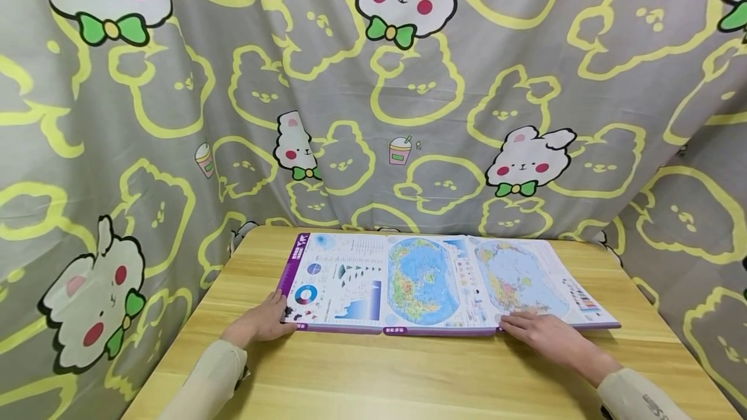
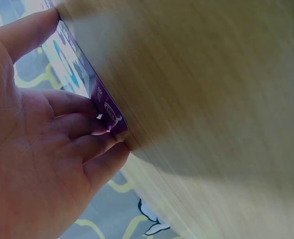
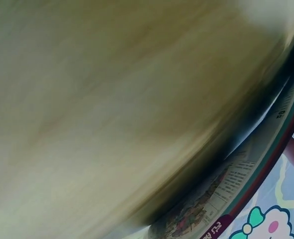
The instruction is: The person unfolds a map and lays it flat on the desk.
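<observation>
A fold-out map booklet (image 1: 430, 319) with a purple border lies spread across the wooden table, showing charts on its left panel and two world maps further right. At its near left corner, my left hand (image 1: 264, 319) touches the edge. In the left wrist view the left hand (image 2: 52, 129) has its thumb spread well apart from the fingertips, which meet the purple corner (image 2: 112, 117). My right hand (image 1: 545, 337) rests its fingers on the near edge of the right map panel. From the right wrist, the panel's printed underside (image 3: 236, 174) appears bowed; the right thumb is hidden.
A grey curtain (image 1: 350, 89) with yellow outlines and white cartoon animals hangs behind the table and along both sides. Bare wooden tabletop (image 1: 403, 381) stretches in front of the booklet, with more at its left and right.
</observation>
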Demonstrator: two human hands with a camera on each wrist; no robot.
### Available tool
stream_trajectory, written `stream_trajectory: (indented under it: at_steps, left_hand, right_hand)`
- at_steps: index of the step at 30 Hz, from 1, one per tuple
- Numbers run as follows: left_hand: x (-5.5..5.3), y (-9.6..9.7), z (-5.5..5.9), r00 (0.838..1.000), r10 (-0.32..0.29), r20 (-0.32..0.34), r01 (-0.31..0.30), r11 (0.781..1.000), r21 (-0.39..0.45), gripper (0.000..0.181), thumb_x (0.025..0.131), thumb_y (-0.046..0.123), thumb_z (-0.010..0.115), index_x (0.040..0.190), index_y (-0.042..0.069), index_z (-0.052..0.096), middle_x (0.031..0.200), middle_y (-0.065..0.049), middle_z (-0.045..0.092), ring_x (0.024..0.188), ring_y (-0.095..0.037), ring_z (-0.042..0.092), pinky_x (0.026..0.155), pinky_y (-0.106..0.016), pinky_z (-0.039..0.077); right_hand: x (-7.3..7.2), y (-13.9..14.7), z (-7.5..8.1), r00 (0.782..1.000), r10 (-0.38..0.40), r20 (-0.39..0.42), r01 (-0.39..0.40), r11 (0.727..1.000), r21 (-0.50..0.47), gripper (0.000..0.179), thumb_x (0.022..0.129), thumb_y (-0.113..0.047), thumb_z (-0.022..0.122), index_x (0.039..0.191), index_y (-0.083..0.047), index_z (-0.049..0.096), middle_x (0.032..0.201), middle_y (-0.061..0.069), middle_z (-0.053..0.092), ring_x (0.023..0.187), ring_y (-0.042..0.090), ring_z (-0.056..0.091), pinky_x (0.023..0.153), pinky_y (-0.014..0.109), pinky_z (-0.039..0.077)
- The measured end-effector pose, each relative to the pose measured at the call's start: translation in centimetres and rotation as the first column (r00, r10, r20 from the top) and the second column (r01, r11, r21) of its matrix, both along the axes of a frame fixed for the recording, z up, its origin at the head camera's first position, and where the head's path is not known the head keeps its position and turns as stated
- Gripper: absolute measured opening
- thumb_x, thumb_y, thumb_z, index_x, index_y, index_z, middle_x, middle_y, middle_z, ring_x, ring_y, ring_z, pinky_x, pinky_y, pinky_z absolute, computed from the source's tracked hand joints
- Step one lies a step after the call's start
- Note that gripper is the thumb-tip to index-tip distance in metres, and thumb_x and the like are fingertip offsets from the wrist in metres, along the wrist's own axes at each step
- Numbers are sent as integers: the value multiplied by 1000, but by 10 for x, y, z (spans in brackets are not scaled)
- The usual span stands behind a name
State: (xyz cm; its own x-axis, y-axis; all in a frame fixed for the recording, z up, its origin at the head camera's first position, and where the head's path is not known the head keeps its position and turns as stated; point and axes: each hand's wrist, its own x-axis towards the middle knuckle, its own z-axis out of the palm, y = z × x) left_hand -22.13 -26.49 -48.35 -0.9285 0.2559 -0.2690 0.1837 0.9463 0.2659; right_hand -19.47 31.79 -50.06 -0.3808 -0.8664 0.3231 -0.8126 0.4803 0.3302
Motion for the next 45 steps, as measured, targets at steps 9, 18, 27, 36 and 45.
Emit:
stream_trajectory:
  at_steps: [9, 18, 27, 36, 45]
  left_hand:
    - [0, 1, 0, 1000, -1, -4, 1, 1000, 0, 85, 89, 39, 62, 138, -19, 26, 148, -36, 16, 136, -47, 17, 111, -53, 20]
    - [0, 2, 2, 1000, 1, 2, -1, 1000, -12, 85, 89, 40, 61, 138, -20, 26, 147, -36, 16, 136, -48, 17, 111, -53, 20]
    - [0, 2, 6, 1000, 9, 6, -9, 1000, 4, 85, 89, 40, 61, 138, -20, 26, 147, -36, 15, 136, -48, 16, 110, -54, 19]
    - [1, 3, 3, 1000, 17, 17, -17, 1000, 1, 83, 91, 39, 59, 139, -19, 25, 148, -36, 13, 137, -48, 14, 111, -55, 19]
    - [2, 3, 0, 999, 28, 21, -28, 1000, -1, 84, 90, 40, 60, 139, -18, 25, 149, -35, 13, 137, -47, 14, 111, -54, 18]
  right_hand:
    - [-2, 1, -3, 1000, 15, 26, -16, 999, 38, 70, 104, -19, 1, 108, -6, 70, 107, 7, 67, 92, 25, 64, 67, 36, 56]
    - [-4, 1, -7, 998, 3, 67, -7, 998, 64, 33, 80, -5, 56, 110, -7, 70, 109, 7, 67, 93, 25, 63, 68, 38, 56]
    - [-6, 0, -5, 997, 10, 70, -14, 998, 58, 37, 99, -8, 35, 111, -7, 70, 109, 8, 66, 94, 26, 63, 70, 38, 56]
    - [-6, 0, -7, 992, -13, 125, 6, 998, 58, 36, 77, -2, 66, 113, -8, 69, 111, 8, 66, 96, 27, 63, 74, 40, 55]
    - [-2, 0, -10, 987, -32, 160, 32, 999, 8, 30, 84, -5, 64, 113, -8, 69, 111, 9, 66, 96, 28, 63, 74, 42, 55]
